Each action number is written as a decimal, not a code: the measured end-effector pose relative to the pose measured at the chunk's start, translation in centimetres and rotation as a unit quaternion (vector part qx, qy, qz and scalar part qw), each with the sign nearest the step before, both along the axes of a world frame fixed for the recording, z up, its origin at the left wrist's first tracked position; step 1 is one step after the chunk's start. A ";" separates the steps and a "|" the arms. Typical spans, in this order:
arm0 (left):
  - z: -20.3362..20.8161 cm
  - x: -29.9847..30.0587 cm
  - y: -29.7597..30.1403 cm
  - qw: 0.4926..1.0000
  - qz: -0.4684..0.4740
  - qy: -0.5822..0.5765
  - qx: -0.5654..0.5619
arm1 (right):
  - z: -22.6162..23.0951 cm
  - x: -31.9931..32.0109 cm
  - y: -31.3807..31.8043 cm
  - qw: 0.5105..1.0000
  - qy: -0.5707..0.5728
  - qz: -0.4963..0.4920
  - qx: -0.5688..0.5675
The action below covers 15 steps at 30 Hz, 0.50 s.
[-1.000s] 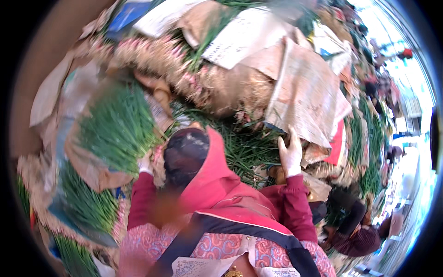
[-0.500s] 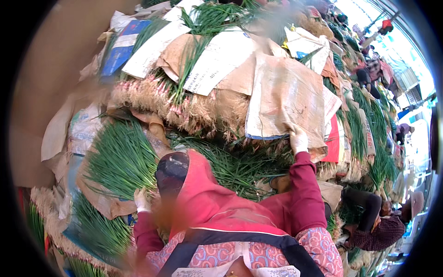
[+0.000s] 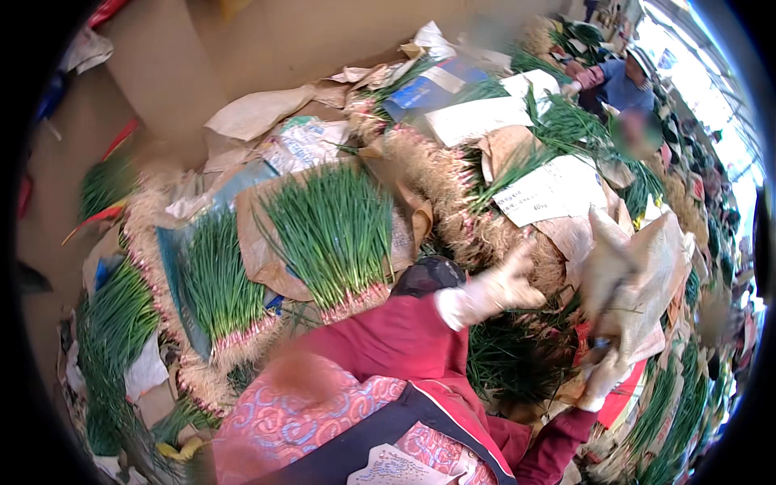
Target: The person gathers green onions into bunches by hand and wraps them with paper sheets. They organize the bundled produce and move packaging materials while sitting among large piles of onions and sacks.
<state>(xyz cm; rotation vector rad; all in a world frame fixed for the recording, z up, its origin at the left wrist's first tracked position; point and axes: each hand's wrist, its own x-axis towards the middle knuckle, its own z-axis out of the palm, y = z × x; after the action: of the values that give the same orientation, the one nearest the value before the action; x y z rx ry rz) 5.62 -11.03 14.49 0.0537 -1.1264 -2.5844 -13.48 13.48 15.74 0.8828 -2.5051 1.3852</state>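
Observation:
My left hand (image 3: 499,289), in a whitish work glove, reaches across to the right with its fingers spread, holding nothing. Root ends of bundled spring onions (image 3: 493,234) lie just beyond it. Lower right, my gloved right hand (image 3: 606,378) grips the near edge of a tan woven sack (image 3: 643,279). The sack is raised and blurred by motion. Loose green onion leaves (image 3: 509,356) lie in the dark gap between my hands. On my left, a fanned bunch of spring onions (image 3: 331,234) rests on brown sacking, roots toward me.
Another bunch of spring onions (image 3: 218,275) lies farther left on blue sheeting. A white sack (image 3: 550,192) covers the stacked onions ahead. Another person (image 3: 626,85) works at the far right. A beige wall (image 3: 267,48) rises behind the piles.
The view has swung left. My left hand has let go of the onion bunch and crossed to the right. My right hand has lifted the tan sack off the stack.

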 end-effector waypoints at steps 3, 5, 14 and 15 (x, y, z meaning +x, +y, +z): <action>-2.8 -3.5 3.6 0.989 -0.117 -0.090 0.030 | -0.5 6.0 -2.0 0.985 -0.090 0.150 -0.006; -4.3 -4.2 4.7 0.989 -0.088 -0.040 0.110 | -0.9 9.3 -2.4 0.962 -0.210 0.175 0.025; -5.1 -2.6 5.8 0.992 -0.052 -0.117 0.002 | 1.6 14.3 -1.4 0.893 -0.370 0.249 -0.053; -5.5 -2.4 4.8 0.999 0.010 -0.025 -0.036 | 2.0 13.9 -1.0 0.901 -0.369 0.217 -0.077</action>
<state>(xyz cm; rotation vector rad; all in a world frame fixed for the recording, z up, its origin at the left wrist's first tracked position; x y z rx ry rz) 3.18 -6.25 9.03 0.1122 -1.2293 -2.5361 0.46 12.50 17.75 1.0785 -2.7170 2.4154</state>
